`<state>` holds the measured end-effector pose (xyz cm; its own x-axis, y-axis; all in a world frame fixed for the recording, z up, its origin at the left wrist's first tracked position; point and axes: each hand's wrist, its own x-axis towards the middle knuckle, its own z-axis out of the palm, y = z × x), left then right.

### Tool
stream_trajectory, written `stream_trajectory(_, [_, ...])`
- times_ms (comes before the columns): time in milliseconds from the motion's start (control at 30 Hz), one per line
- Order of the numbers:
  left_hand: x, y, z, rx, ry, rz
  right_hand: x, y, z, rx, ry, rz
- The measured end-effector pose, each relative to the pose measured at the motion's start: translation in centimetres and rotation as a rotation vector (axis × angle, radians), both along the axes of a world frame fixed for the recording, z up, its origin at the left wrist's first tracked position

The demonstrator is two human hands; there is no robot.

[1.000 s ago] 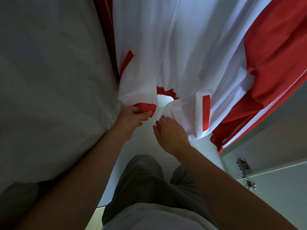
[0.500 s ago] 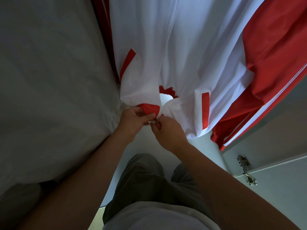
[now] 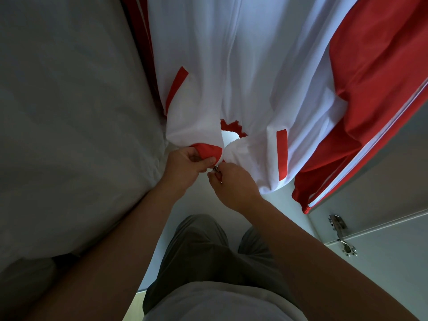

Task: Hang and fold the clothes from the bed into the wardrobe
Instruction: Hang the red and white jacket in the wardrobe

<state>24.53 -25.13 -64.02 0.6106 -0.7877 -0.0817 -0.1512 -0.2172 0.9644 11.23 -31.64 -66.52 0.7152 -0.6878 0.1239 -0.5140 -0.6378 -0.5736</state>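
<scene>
The left hand (image 3: 187, 163) grips the jacket hem (image 3: 206, 149), likely steadying it; the right hand (image 3: 234, 184) just beside pinches the zipper pull (image 3: 216, 168).

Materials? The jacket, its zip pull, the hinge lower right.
jacket: thin synthetic weave, likely nylon or polyester; faint sheen, crisp fine creases.
zip pull: probably metal; small grey glint, too tiny to confirm.
hinge: bright plated metal; hard shiny highlights.

A white and red jacket (image 3: 252, 72) hangs ahead. The left grip (image 3: 185, 169) pinches its red hem corner, and the right grip (image 3: 234, 186) pinches the metal zipper pull (image 3: 215, 168) at the zip's open bottom. A pale garment (image 3: 69, 112) hangs just beside it.
</scene>
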Motion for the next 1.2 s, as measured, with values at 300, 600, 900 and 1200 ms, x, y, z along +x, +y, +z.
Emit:
stream_trajectory(300, [1.1, 0.0, 0.2, 0.062, -0.247, -0.13, 0.0, -0.9, 0.2, 0.004, 0.037, -0.002])
stream_trajectory(600, [3.3, -0.6, 0.7, 0.125, -0.366, -0.309, -0.1, -2.0, 0.8, -0.235, 0.113, 0.097])
stream_trajectory(900, [1.8, -0.3, -3.7, 0.234, -0.468, -0.263, -0.5, -1.8, 0.5, -0.118, 0.275, 0.174])
stream_trajectory(1200, [2.0, 0.7, -6.3, 0.407, -0.518, -0.127, 0.5, -4.2, 4.1, -0.326, 0.166, 0.011])
